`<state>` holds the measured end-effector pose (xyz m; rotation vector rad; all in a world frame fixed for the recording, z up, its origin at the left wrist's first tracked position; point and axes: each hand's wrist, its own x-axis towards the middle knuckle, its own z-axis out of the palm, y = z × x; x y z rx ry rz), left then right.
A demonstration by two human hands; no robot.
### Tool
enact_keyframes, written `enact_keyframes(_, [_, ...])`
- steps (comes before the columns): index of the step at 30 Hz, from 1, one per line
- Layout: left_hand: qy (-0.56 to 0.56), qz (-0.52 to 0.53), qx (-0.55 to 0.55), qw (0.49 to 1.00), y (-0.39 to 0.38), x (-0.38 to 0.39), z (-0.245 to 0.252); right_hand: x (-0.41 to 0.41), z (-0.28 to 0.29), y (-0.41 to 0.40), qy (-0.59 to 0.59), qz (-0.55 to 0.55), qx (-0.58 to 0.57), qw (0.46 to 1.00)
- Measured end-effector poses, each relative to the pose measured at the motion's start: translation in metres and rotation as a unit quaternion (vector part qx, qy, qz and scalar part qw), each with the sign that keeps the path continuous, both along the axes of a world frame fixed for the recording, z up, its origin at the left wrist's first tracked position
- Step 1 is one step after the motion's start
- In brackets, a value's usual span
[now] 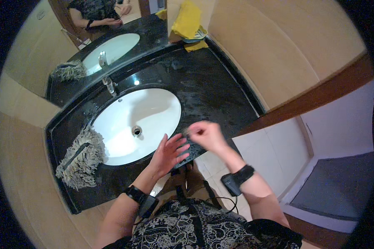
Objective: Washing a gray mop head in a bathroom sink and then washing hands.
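Observation:
My left hand (168, 152) is held palm up over the front edge of the black stone countertop (212, 84), its fingers apart and nothing in it. To its right, my right hand (205, 133) is raised with curled fingers and is blurred; a small, indistinct thing may be at its fingertips. A white oval washbasin (155, 109) with an uncovered drain hole (137, 131) lies just beyond my left hand. Behind the basin stands a chrome faucet (110, 86). A grey string mop head (82, 158) rests on the counter against the basin's left rim.
A yellow cloth (188, 20) hangs over a pale container at the back corner, with another yellow cloth piece (196, 46) on the counter. A mirror (118, 37) stands behind the counter. Tiled walls flank it. A dark grey panel (333, 186) lies at the lower right.

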<state>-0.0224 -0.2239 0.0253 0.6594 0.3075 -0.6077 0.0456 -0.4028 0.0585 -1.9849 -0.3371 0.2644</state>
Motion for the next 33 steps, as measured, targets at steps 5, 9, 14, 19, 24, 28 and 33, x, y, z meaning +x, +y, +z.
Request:
enact_keyframes(5, [0.078, 0.029, -0.115, 0.99, -0.021, 0.004, 0.002, -0.032, -0.008, 0.029, -0.092, 0.105, -0.056, 0.989])
enact_keyframes(9, [0.049, 0.008, -0.105, 0.993, -0.032, 0.001, -0.007, -0.043, -0.013, 0.003, -0.114, 0.08, -0.061, 0.988])
enact_keyframes(14, [0.028, -0.001, -0.132, 0.991, -0.089, 0.011, -0.007, -0.058, -0.008, -0.077, -0.136, 0.03, -0.082, 0.987])
enact_keyframes(19, [-0.001, -0.095, -0.169, 0.981, -0.189, 0.018, -0.024, -0.076, -0.006, -0.187, -0.153, -0.01, -0.138, 0.978])
enact_keyframes(24, [-0.009, -0.227, -0.07, 0.971, -0.328, 0.008, -0.026, -0.105, -0.006, -0.32, -0.138, -0.072, -0.157, 0.975])
enact_keyframes(28, [-0.06, -0.358, 0.047, 0.931, -0.457, -0.002, -0.019, -0.126, -0.001, -0.439, -0.131, -0.137, -0.203, 0.961])
enact_keyframes(33, [-0.256, -0.404, 0.123, 0.87, -0.567, -0.002, -0.026, -0.136, 0.012, -0.537, -0.125, -0.172, -0.241, 0.947])
